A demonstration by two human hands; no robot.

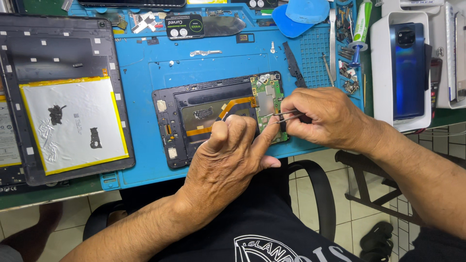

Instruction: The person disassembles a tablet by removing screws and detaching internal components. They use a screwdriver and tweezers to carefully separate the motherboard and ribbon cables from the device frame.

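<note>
A blue work mat (145,73) is covering the counter, and two opened tablets are lying on it: a large one (63,97) at the left edge, showing its single white battery (73,123), and one smaller tablet frame (204,116) near the front edge, in the middle. One blue phone (407,70) is resting in a white tray (381,73) at the right edge. The left hand (228,155) is pressing down on the frame, its grip curled with the thumb up, holding nothing that I can make out. The right hand (325,119) is pinching one pair of tweezers (284,116), tips pointing at the green circuit board (267,99) in the frame's right end. That board is looking thin, stiff and fragile; its edges are probably the safest hold.
</note>
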